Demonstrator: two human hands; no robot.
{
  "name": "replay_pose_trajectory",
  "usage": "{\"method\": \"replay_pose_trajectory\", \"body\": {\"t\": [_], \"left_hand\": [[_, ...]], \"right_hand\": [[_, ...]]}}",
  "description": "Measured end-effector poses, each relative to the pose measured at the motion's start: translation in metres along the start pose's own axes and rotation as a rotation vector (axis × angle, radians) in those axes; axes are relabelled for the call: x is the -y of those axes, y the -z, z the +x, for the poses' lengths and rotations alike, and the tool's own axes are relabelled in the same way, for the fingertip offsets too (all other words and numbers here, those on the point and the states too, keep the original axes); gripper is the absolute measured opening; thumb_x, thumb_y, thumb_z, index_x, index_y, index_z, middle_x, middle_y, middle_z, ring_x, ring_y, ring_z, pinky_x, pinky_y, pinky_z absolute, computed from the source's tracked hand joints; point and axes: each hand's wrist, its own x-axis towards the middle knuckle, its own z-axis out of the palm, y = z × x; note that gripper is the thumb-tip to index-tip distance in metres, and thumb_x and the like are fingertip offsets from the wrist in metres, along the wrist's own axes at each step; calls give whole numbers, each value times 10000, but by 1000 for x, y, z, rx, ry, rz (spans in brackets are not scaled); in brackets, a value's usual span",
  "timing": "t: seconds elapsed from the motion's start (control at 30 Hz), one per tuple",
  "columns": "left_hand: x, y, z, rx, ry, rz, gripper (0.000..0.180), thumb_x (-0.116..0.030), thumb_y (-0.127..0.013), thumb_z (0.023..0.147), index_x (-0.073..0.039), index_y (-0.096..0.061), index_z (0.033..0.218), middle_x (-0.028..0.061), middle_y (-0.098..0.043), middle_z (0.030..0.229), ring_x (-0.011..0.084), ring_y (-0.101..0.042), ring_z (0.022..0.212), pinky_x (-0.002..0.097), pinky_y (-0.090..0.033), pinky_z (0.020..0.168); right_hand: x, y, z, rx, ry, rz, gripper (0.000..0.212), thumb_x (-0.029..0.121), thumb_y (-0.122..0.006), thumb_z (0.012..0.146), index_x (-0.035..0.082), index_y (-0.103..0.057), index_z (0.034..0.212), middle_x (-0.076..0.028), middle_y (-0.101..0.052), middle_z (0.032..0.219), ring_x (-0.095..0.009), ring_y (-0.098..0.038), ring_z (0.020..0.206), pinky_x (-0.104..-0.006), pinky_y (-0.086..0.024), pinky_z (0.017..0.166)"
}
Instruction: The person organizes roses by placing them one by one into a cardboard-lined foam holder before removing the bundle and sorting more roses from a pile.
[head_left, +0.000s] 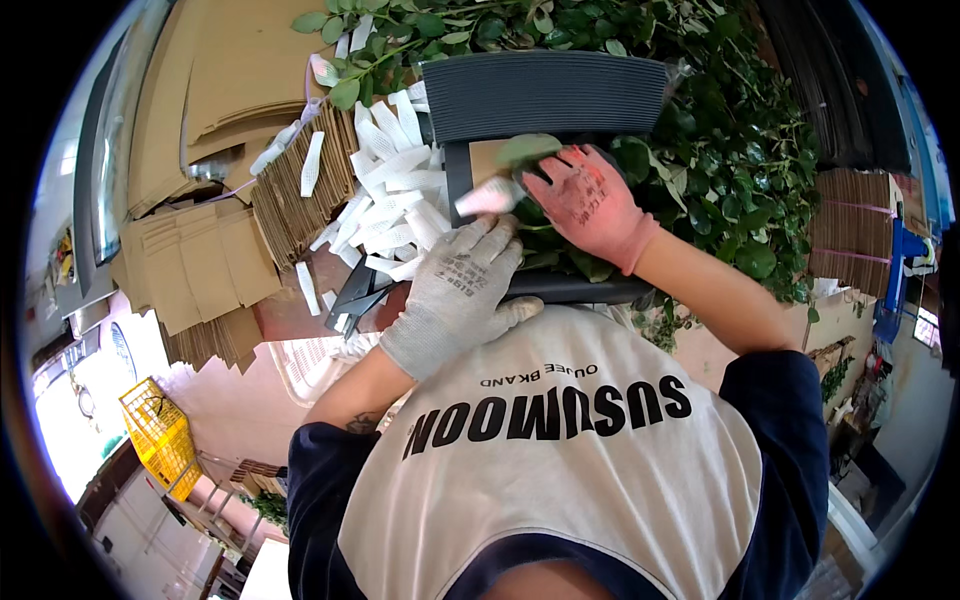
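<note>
My left hand, in a grey glove, lies with its fingers stretched out and thumb apart. Its fingertips are just under a pale pink rose head in a white mesh sleeve, blurred by motion; whether they touch it I cannot tell. My right hand, in a pink-red glove, has its fingers curled round the stem side of this rose, with a blurred green leaf above them. The stem itself is mostly hidden. Left of the rose lies a loose heap of white mesh sleeves.
A black ribbed panel stands just beyond my hands. Leafy green stems pile up at the right and far side. Folded cardboard is stacked at left, more cardboard at right. A yellow crate is at lower left.
</note>
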Motion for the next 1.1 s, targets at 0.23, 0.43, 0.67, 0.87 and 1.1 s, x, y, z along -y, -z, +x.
{"method": "replay_pose_trajectory", "body": {"t": [0.23, 0.43, 0.67, 0.87, 1.1], "left_hand": [[2, -2, -2, 8, -5, -16, 640, -506, -631, 786, -16, -578, 1196, 184, -497, 1344, 329, -432, 1283, 446, -357, 1046], [16, 12, 8, -79, 108, -180, 471, -372, -611, 841, -44, -595, 1179, 138, -594, 1188, 291, -557, 1116, 396, -447, 933], [56, 2, 35, -176, 287, -310, 236, -142, -640, 820, -35, -658, 1030, 124, -661, 940, 286, -634, 851, 360, -492, 758], [64, -13, 32, -368, 193, -355, 138, -127, -652, 804, -63, -667, 924, 110, -642, 814, 297, -614, 755, 380, -482, 679], [77, 6, 2, -430, 370, -358, 132, -90, -618, 806, -25, -676, 904, 115, -646, 796, 233, -617, 724, 325, -481, 684]], "right_hand": [[8, 19, 2, 126, -74, 64, 342, 222, -555, 777, 141, -609, 1105, -83, -581, 952, -273, -557, 942, -415, -434, 833], [8, 2, -2, 86, -49, -19, 334, 204, -526, 800, 138, -617, 1114, -59, -581, 900, -243, -565, 906, -379, -428, 769], [10, 0, -4, 153, -69, -32, 342, 191, -504, 815, 143, -618, 1134, -34, -583, 885, -227, -573, 902, -388, -439, 811], [8, -7, -7, 124, -83, -10, 378, 180, -544, 777, 134, -620, 1144, -41, -607, 952, -219, -589, 953, -360, -422, 918], [6, -2, 1, 237, -147, 117, 379, 181, -487, 831, 118, -601, 1186, -41, -607, 930, -201, -589, 935, -354, -421, 913]]}}
